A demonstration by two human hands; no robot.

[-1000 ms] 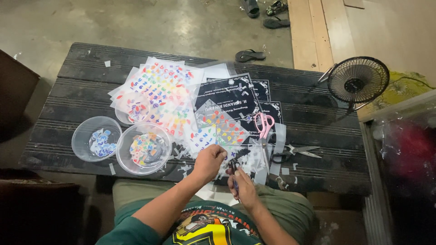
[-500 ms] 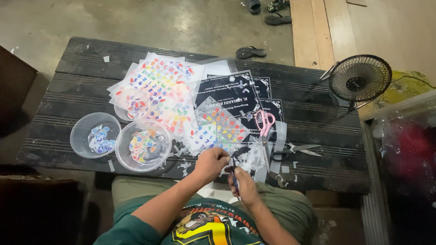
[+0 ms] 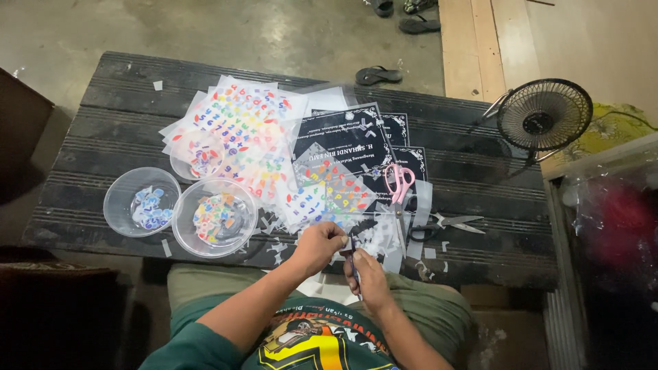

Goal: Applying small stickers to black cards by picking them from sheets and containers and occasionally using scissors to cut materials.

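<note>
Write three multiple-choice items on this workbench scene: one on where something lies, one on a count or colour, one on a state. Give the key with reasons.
1. Where is the small black fan?
A. at the far right of the table
B. between the two bowls
C. on the person's lap

2. What colour are the handles of the scissors lying on the sheets?
A. green
B. pink
C. yellow

3. What is the state of the left clear bowl?
A. turned upside down
B. stacked inside the other bowl
C. upright with a few small pieces in it

Key:
1 A, the fan stands by the right end of the dark table.
2 B, the handles are plainly pink against the clear sheets.
3 C, it sits open side up beside the fuller bowl, pale bits at its bottom.
</note>
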